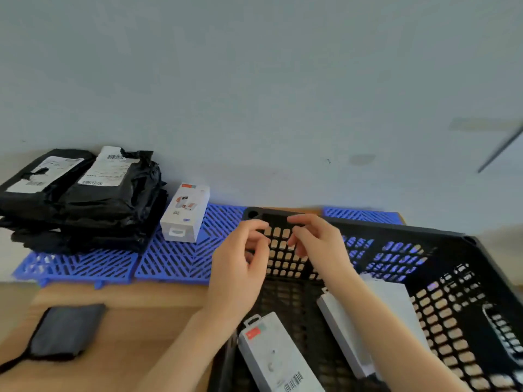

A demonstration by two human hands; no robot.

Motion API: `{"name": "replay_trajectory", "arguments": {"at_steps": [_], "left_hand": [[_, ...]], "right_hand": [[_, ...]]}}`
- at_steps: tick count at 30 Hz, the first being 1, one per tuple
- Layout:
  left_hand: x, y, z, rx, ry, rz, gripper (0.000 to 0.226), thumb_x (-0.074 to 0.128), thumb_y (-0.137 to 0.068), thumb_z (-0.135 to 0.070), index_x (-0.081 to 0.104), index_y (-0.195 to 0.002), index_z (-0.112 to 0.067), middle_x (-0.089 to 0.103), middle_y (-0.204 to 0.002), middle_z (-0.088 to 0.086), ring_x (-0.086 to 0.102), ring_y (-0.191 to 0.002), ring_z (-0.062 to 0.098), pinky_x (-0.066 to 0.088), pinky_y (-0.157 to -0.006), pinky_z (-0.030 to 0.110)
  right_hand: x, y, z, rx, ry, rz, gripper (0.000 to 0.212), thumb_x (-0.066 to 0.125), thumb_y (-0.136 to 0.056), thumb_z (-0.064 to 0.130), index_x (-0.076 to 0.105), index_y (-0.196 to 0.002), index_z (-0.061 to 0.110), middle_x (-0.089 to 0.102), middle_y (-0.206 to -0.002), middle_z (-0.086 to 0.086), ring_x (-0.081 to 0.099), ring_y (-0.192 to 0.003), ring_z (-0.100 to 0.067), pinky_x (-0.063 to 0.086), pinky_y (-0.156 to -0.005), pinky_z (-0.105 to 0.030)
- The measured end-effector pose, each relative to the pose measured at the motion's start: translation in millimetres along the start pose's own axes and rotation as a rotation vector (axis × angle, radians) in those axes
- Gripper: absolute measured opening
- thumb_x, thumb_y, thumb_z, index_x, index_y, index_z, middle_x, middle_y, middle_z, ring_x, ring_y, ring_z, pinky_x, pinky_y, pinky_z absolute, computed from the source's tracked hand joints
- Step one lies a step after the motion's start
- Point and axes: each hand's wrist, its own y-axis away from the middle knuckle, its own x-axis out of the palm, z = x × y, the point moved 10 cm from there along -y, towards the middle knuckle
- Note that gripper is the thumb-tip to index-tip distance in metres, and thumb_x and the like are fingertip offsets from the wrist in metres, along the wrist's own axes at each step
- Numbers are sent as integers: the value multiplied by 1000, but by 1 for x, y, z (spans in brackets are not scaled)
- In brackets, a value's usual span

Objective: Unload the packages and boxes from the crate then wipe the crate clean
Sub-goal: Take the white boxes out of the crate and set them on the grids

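Crate (402,228) is being unloaded: packages (79,199) lying at 10 o'clock, two boxes (277,355) remaining inside, left hand (240,258) and right hand (317,244) hovering, fingers relaxed, grasping nothing.

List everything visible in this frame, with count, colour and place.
crate: one, black, perforated, at right
boxes in crate: two, white, lying on its floor
packages: stack, count unclear, black with white labels, far left
box outside crate: one, white, upright, beside the packages
mats: at least three tiles, blue, along the wall, under packages and box
cloth: one, dark grey, folded, on the wooden surface, near left
left hand: one, fingers loosely curled, empty, over the crate's far corner
right hand: one, likewise, beside it
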Motion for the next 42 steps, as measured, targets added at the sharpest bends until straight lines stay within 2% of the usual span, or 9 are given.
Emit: {"name": "replay_trajectory", "arguments": {"at_steps": [6,9,11,17,22,28,31,37,42], "left_hand": [[100,63,32,-293,-515,530,62,52,-93,-48,24,-147,-35,60,-104,-11,57,-79,1,45,-66,15],[129,115,77,-539,-772,902,78,43,-94,-55,3,-155,-28,53,-135,6,58,-111,20,51,-90,36],[137,142,94,-681,-845,1099,85,43,-94,-55,-9,-155,-29,34,-154,10,46,-130,29,43,-105,42],[133,170,110,-821,-877,1379,98,54,-91,-55,-22,-150,-33,4,-163,12,22,-145,37,26,-114,49],[134,180,121,-893,-862,1422,107,57,-88,-57,-29,-147,-35,0,-163,14,19,-145,38,25,-115,51],[135,183,131,-900,-882,1468,111,59,-85,-61,-31,-146,-35,6,-162,16,26,-142,40,27,-113,52],[138,184,134,-904,-831,1457,119,64,-82,-59,-35,-143,-36,6,-163,14,29,-140,39,29,-113,53],[150,144,118,-753,-501,1087,137,82,-67,-46,-31,-144,-40,-18,-160,-8,21,-144,28,38,-109,41],[139,113,85,-579,-371,900,141,87,-63,-35,-27,-147,-38,-15,-156,-14,19,-143,18,36,-111,36]], "right_hand": [[-3,31,-98,190,274,249,29,55,-97,22,58,-125,24,66,-95,6,65,-82,-6,51,-66,-18],[13,45,-139,286,325,379,40,59,-95,26,51,-133,23,63,-111,4,62,-98,-10,53,-86,-24],[25,54,-161,322,365,489,49,60,-94,28,44,-140,22,59,-125,-1,59,-107,-13,50,-86,-22],[55,88,-209,416,488,794,71,60,-93,28,20,-152,23,42,-149,-8,47,-130,-24,42,-101,-33],[66,106,-237,488,537,928,87,63,-92,28,3,-154,28,39,-150,-7,49,-129,-23,44,-98,-33],[68,104,-247,559,449,922,89,68,-88,24,7,-153,30,37,-149,-3,47,-128,-22,43,-84,-30],[60,98,-247,608,395,849,89,71,-86,20,12,-151,33,37,-149,-1,44,-131,-25,46,-95,-42],[31,89,-233,765,163,581,80,81,-77,26,34,-141,23,50,-134,0,57,-112,-21,47,-97,-50],[10,80,-192,763,-141,465,74,76,-81,9,37,-142,24,58,-130,-4,52,-124,-31,29,-107,-67]]}}
